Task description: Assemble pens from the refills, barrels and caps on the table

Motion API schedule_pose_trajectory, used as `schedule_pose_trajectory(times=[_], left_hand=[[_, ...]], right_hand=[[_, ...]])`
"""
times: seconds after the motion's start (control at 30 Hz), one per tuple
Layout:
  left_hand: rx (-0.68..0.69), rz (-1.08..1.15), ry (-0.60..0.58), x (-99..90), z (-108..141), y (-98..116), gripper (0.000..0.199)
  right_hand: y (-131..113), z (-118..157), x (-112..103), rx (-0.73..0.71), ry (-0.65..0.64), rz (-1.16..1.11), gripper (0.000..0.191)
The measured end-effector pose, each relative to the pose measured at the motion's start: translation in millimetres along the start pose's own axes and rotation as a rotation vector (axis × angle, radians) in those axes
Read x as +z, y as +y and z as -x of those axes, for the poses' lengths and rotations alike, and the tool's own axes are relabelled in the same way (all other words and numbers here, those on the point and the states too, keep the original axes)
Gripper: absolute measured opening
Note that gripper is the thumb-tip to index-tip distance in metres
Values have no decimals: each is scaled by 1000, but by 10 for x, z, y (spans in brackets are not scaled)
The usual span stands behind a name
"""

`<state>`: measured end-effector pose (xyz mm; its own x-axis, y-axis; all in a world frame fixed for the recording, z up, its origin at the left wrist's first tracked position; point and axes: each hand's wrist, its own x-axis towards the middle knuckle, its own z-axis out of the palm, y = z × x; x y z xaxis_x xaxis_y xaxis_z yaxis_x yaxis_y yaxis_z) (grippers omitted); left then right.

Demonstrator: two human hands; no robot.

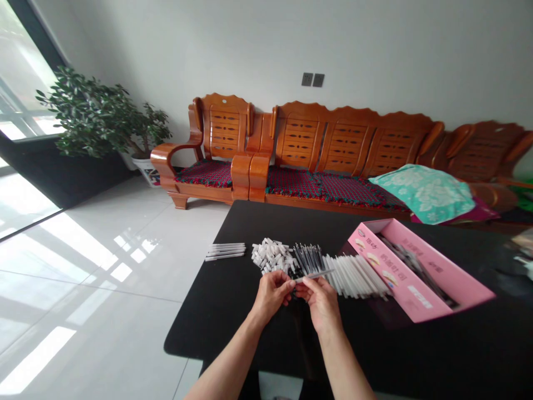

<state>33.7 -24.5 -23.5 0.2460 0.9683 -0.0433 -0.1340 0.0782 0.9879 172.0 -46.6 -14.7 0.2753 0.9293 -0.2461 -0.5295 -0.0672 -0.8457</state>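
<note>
While both forearms reach in from the near edge of the black table, the left hand and the right hand meet just in front of the loose piles, close together at about the table's middle. Between them is a slim translucent pen tube, tilted up and to the right. The right hand's fingers are clamped on it in a pinch, and the left hand's fingers curl closed at its near end, which they partly hide.

Just beyond the hands, a heap of small white plastic pieces lies beside a bundle of thin clear refills with dark tips. To the right of that bundle, long white plastic tubes fan out and touch it. Nearer the far edge and left of the heap, a few white pen barrels lie side by side. Towards the right side of the table sits an open pink cardboard box, holding a dark mass of items too blurred to tell.

Beyond the far edge stands a carved orange-brown wooden sofa with red-and-green woven cushions, a folded teal floral towel lying on it. A leafy potted plant stands in the corner on the pale tiled floor.
</note>
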Motion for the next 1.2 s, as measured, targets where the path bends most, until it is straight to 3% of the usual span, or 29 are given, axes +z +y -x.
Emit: schedule_pose_trajectory(times=[0.27,0.37,0.43,0.5,0.63,0.8,0.9,1.0,1.1,1.2], left_hand=[[116,-300,-6,-62,54,43,27],[203,-593,222,-288,-95,64,19],[194,-762,417,-489,-248,61,15],[165,-874,509,-672,-399,35,17],[141,-1013,469,-850,-572,-68,25],[142,-1070,450,-846,-584,-153,25],[179,-991,471,-845,-571,-143,22],[178,-749,513,-833,-541,-98,19],[102,-245,475,-775,-469,-37,27],[13,245,326,-685,-367,28,41]], right_hand=[[-30,-1,-77,17,17,-50,25],[-118,11,-139,1,52,-41,24],[-160,21,-188,-13,45,-21,24],[-166,29,-232,-14,32,-5,24],[-103,40,-274,16,11,11,27],[-79,69,-243,31,-2,29,29],[-108,85,-213,36,4,38,30],[-125,110,-166,43,-14,70,32],[-117,159,-88,24,-72,144,33],[-109,231,11,-4,-174,273,32]])
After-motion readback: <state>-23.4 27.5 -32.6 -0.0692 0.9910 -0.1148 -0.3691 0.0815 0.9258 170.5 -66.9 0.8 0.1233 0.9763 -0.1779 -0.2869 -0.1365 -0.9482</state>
